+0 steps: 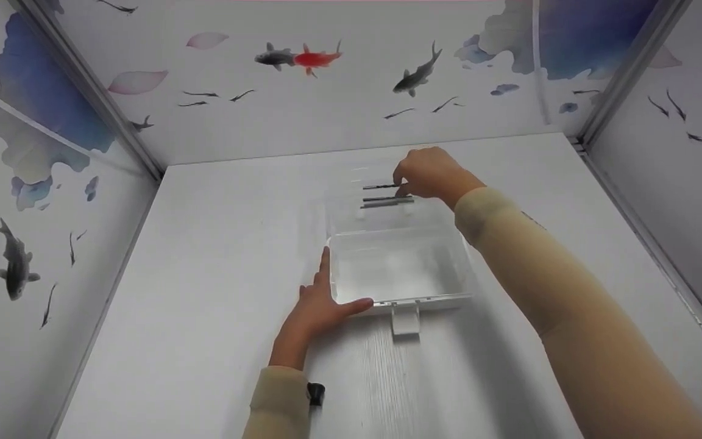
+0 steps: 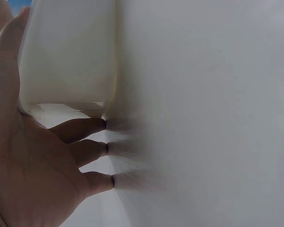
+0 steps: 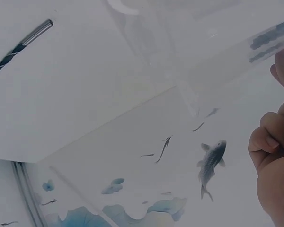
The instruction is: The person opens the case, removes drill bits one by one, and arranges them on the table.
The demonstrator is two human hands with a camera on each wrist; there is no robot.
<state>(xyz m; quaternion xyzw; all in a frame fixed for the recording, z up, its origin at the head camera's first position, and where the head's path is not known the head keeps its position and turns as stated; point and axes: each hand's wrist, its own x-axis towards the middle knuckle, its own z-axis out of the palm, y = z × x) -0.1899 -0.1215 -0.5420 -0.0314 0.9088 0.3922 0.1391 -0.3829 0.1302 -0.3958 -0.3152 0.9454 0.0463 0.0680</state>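
A clear plastic box (image 1: 400, 268) stands with its lid (image 1: 342, 213) folded back and its white latch (image 1: 406, 320) toward me. My left hand (image 1: 320, 305) spans the box's near left corner, thumb along the front rim and fingers spread straight down the left side. In the left wrist view, three fingertips (image 2: 106, 149) rest on the table beside the wall. Over the lid, my right hand (image 1: 427, 171) pinches one end of a dark drill bit (image 1: 378, 186). More metal bits (image 1: 381, 204) lie side by side just nearer to me. Curled fingers (image 3: 270, 139) show in the right wrist view.
Another drill bit (image 3: 23, 45) lies on the white table right of the box, mostly hidden by my sleeve (image 1: 528, 268) in the head view. White panels (image 1: 351, 110) printed with fish enclose the table behind and on both sides.
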